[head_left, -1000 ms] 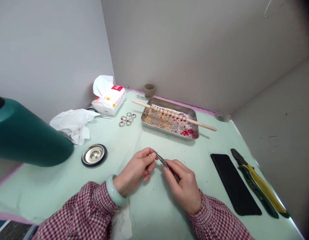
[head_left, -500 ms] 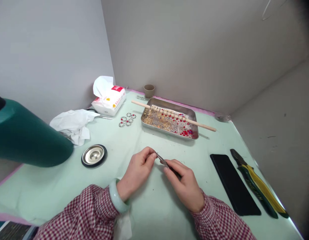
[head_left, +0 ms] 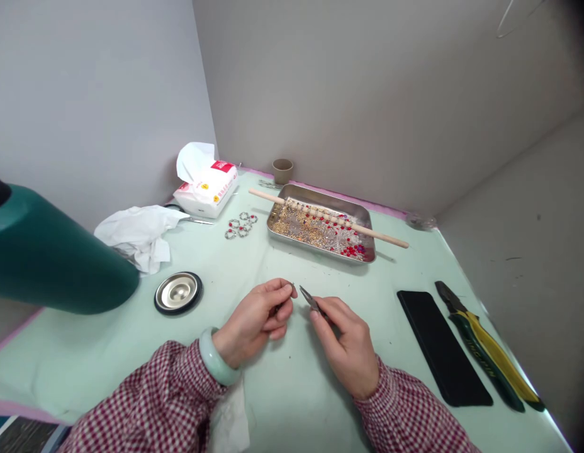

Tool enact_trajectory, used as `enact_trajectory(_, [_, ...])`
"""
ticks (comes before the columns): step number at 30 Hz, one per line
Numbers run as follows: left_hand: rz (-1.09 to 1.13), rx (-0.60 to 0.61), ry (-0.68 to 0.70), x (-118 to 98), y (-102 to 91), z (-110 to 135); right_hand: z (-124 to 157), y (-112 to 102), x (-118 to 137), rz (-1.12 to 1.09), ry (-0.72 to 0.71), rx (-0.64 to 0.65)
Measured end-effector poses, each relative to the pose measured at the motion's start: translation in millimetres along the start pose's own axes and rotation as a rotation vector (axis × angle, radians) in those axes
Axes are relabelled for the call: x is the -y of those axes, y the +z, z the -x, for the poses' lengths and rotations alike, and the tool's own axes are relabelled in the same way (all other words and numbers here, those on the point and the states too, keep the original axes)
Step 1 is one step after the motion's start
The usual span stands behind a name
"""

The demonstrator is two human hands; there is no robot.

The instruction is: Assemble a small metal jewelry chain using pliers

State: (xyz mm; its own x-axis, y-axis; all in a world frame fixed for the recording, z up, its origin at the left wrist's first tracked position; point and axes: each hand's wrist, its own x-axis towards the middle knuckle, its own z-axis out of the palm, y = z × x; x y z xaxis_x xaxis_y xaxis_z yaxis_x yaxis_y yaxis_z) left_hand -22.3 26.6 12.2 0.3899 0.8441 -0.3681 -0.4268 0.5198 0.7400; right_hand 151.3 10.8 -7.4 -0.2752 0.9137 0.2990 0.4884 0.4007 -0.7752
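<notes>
My left hand (head_left: 255,318) is closed in a pinch on a tiny metal piece (head_left: 292,287) at its fingertips, just above the pale green table. My right hand (head_left: 347,343) is closed round small pliers (head_left: 311,301) whose tip points up-left, a short gap from that piece. Both wrists wear red checked sleeves; a pale green bangle (head_left: 215,362) sits on the left one. A metal tray (head_left: 320,221) of gold and red beads lies beyond the hands, with a wooden stick (head_left: 381,236) carrying beads across it. Several finished bead rings (head_left: 240,225) lie to the tray's left.
A dark green bottle (head_left: 51,255) looms at the left, its metal lid (head_left: 178,292) on the table. Crumpled tissue (head_left: 138,234), a tissue pack (head_left: 207,186) and a small cup (head_left: 282,170) stand at the back. A black case (head_left: 443,346) and green-yellow pliers (head_left: 485,349) lie on the right.
The pliers' tip has drawn back from my left fingertips, so a small gap now shows between them. My left hand stays pinched on the piece.
</notes>
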Motion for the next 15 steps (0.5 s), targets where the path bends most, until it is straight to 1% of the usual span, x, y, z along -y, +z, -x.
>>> enact_trajectory(3, [0.047,0.027,-0.030,-0.5,-1.2,-0.5,0.2,1.5,0.5,0.000,-0.015,-0.007])
enact_trajectory(6, [0.047,0.040,-0.032,0.4,-1.0,-0.4,1.0,3.0,0.4,0.004,-0.023,0.001])
enact_trajectory(15, [-0.079,-0.017,0.029,4.8,2.1,-0.8,0.7,1.7,0.9,0.029,-0.050,0.015])
